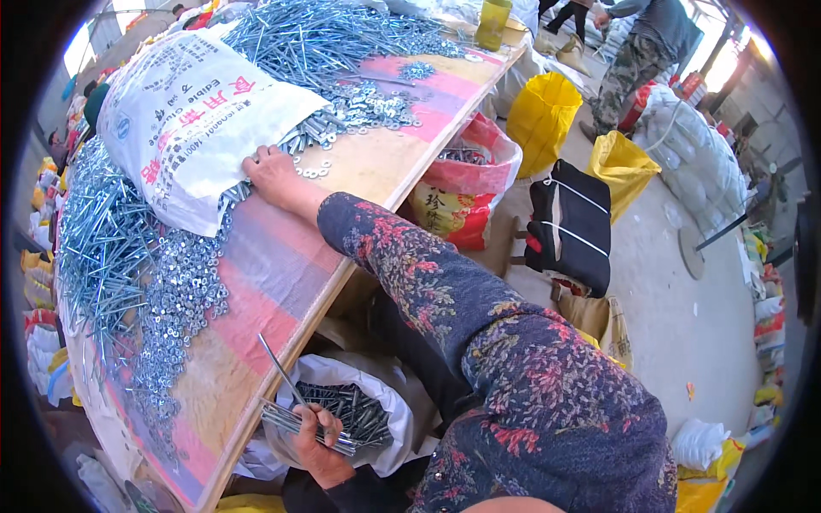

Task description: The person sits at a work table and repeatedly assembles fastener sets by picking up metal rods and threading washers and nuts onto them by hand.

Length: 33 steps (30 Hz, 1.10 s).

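My left hand (323, 449) is closed round a bundle of metal bolts (286, 417), in front of the table's near edge. One longer thin rod (280, 369) sticks up at a slant from that hand. Below it stands an open white sack (398, 427) holding dark metal bolts (351, 412). My right hand (275, 175) is on the table at the edge of a printed white sack (209, 120), its fingers curled down; what they hold, if anything, is hidden. Loose washers (312, 169) lie beside these fingers. The white sack partly covers a heap of long bolts (103, 231).
Nuts (180, 303) spread over the patterned tabletop (274, 256), and another bolt heap (299, 38) lies at the far end. Beside the table stand a red-and-white sack (466, 184), yellow sacks (543, 111) and a strapped black seat (571, 222). Another person (646, 60) stands farther back.
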Each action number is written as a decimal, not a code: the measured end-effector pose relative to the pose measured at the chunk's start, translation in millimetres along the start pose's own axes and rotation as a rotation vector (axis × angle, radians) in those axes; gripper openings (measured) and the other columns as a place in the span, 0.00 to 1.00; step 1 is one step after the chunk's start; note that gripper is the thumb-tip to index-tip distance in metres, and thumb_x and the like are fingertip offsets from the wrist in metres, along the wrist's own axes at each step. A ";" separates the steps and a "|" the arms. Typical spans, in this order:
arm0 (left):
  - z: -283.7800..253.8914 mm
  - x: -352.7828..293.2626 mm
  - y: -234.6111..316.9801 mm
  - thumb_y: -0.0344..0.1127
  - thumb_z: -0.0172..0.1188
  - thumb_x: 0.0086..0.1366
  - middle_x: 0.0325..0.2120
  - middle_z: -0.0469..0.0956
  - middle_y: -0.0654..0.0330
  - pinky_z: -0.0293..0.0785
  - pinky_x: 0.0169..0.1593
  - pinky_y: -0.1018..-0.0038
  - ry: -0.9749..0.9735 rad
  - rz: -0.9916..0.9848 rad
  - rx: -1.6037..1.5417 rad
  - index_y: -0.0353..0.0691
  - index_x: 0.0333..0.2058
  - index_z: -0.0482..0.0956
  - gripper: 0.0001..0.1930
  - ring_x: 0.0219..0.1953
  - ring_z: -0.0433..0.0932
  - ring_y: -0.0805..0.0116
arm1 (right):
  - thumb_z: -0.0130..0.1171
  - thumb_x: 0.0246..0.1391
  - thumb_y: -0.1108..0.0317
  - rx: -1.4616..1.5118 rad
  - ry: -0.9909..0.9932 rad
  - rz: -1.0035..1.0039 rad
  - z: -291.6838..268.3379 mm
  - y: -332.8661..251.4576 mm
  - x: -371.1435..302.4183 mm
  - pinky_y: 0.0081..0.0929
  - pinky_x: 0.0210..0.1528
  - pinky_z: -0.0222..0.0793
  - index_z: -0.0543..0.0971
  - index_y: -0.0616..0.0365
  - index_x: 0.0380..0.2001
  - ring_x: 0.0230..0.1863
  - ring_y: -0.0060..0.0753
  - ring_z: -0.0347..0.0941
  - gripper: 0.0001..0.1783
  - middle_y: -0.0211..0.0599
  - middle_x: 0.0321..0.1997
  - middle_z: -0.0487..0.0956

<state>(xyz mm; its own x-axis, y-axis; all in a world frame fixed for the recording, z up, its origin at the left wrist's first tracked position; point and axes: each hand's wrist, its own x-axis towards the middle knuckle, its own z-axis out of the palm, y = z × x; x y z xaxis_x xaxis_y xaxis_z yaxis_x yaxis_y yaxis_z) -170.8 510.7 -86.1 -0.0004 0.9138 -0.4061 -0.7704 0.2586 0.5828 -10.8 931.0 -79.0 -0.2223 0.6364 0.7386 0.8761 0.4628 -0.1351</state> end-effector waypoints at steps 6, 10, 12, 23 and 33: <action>0.6 4.0 -8.8 0.36 0.59 0.64 0.21 0.74 0.58 0.58 0.16 0.85 0.006 -0.036 -0.003 0.36 0.34 0.73 0.09 0.12 0.64 0.77 | 0.55 0.45 0.67 -0.127 -0.128 -0.110 -2.8 9.2 0.9 0.37 0.38 0.72 0.76 0.57 0.32 0.42 0.47 0.73 0.10 0.46 0.34 0.77; -1.9 5.0 -10.9 0.34 0.59 0.64 0.21 0.74 0.58 0.60 0.17 0.85 -0.025 -0.036 -0.026 0.36 0.34 0.73 0.08 0.13 0.66 0.76 | 0.53 0.46 0.67 -0.164 -0.164 -0.110 -9.1 3.4 -7.7 0.36 0.37 0.71 0.76 0.59 0.30 0.40 0.43 0.73 0.09 0.44 0.33 0.78; -2.3 3.4 -9.8 0.34 0.59 0.64 0.21 0.74 0.58 0.60 0.17 0.85 -0.047 -0.040 -0.023 0.36 0.34 0.73 0.07 0.13 0.66 0.77 | 0.52 0.46 0.68 -0.030 -0.179 -0.232 -16.3 -2.8 -10.8 0.34 0.34 0.71 0.76 0.61 0.28 0.35 0.40 0.75 0.08 0.41 0.31 0.78; -10.4 -0.7 -13.2 0.36 0.54 0.67 0.21 0.73 0.65 0.56 0.17 0.87 -0.138 0.181 0.028 0.35 0.49 0.68 0.15 0.13 0.61 0.83 | 0.49 0.39 0.74 0.692 -0.491 0.256 -93.1 -69.8 -69.2 0.40 0.32 0.76 0.76 0.72 0.26 0.29 0.50 0.80 0.12 0.55 0.26 0.79; -20.8 2.2 -14.4 0.37 0.53 0.68 0.23 0.72 0.64 0.63 0.19 0.89 0.023 0.308 0.006 0.35 0.51 0.70 0.16 0.17 0.65 0.83 | 0.52 0.46 0.76 1.513 -0.780 0.275 -178.7 -163.8 -138.0 0.27 0.26 0.76 0.64 0.69 0.53 0.27 0.35 0.80 0.28 0.45 0.29 0.77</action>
<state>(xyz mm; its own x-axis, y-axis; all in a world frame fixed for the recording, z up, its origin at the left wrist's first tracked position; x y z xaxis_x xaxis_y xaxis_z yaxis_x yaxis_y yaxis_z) -172.9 502.4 -110.0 -0.2477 0.9423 -0.2251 -0.7282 -0.0278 0.6848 -47.2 657.1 -40.9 -0.6862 0.7045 0.1813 -0.1257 0.1307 -0.9834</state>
